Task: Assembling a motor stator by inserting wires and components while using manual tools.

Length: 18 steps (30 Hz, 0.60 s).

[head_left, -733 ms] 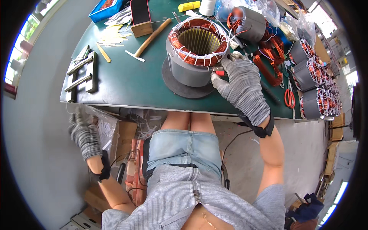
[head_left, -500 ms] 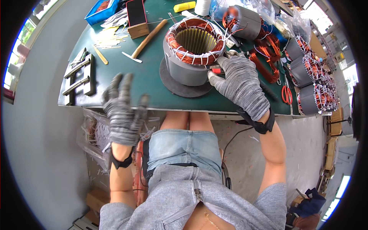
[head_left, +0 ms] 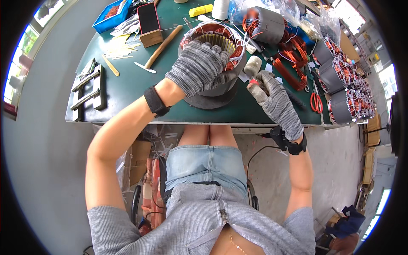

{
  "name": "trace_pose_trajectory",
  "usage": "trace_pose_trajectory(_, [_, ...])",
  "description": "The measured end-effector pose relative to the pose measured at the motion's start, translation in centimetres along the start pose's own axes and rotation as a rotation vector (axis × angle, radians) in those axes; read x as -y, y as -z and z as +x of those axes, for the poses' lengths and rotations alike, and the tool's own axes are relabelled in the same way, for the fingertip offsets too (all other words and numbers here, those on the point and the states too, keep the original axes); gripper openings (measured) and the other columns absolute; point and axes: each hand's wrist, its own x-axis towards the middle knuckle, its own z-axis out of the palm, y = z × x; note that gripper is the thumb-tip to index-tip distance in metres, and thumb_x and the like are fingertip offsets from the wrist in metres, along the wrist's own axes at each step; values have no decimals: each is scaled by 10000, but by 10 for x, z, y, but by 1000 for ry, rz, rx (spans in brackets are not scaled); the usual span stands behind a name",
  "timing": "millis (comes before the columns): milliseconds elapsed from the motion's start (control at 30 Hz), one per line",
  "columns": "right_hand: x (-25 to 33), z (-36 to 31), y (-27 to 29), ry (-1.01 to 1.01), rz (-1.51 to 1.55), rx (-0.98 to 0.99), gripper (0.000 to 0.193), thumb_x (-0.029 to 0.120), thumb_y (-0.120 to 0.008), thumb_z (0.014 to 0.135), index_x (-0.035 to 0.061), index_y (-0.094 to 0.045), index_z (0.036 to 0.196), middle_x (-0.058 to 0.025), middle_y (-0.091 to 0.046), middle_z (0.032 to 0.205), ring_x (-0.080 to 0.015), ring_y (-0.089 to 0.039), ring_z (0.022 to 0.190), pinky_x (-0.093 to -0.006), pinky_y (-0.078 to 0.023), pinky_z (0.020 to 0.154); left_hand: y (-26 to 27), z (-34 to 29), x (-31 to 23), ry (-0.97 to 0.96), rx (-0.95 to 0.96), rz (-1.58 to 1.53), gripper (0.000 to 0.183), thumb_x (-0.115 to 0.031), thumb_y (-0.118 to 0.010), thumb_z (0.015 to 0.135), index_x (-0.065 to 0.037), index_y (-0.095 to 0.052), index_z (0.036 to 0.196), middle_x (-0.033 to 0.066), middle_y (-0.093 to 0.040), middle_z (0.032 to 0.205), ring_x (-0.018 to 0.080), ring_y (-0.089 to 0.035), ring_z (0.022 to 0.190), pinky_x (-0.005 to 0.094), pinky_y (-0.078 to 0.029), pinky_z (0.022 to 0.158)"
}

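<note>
A motor stator [head_left: 219, 90], a grey ring with copper windings laced in white cord, stands upright on a dark round base [head_left: 204, 102]. My gloved left hand [head_left: 197, 68] lies over its near left rim, fingers curled across the windings and thumb along the outer wall. To the right of the stator, my gloved right hand [head_left: 272, 95] is closed on a small red-handled tool [head_left: 253, 81]; its working end is hidden. Just beyond those fingers is a pale cylindrical piece [head_left: 253, 64], whose kind I cannot make out.
A hammer [head_left: 163, 46], a phone [head_left: 148, 19] on a wooden block and a metal frame [head_left: 87, 91] occupy the left side. Loose copper coils [head_left: 293, 63], red-handled scissors [head_left: 315, 102] and several wound stators [head_left: 340, 104] crowd the right. The table edge [head_left: 238, 125] runs close before me.
My left hand has moved up and right from beside the table edge onto the stator. My right hand has drawn away from the stator's side, slightly right and down, still holding the red-handled tool.
</note>
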Motion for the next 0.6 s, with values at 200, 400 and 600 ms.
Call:
trace_pose_trajectory(200, [-2, 1, -20, 120, -105, -117, 517, 448, -650, 791, -9, -593, 1028, -184, -611, 942, -317, -601, 904, -400, -485, 795, -8, -16, 13, 305, -513, -799, 324, -322, -476, 919, -34, -601, 997, 118, -631, 936, 221, -609, 896, 360, -458, 858])
trace_pose_trajectory(400, [26, 24, -26, 304, -620, -240, 303, 331, -634, 740, 47, -595, 837, -154, -612, 810, -325, -598, 807, -418, -488, 743, -10, -45, 48, 808, -647, -1197, 182, -173, -446, 964, -84, -571, 1062, 19, -561, 992, 118, -493, 957, 262, -389, 890])
trace_pose_trajectory(600, [10, 14, -21, 208, -228, -115, 259, 279, -664, 790, 42, -595, 867, -128, -587, 776, -307, -585, 779, -387, -468, 719, -24, -30, 57, 826, -323, -1339, 437, -268, -547, 906, -56, -446, 1275, 64, -536, 1120, 148, -487, 1037, 274, -369, 941])
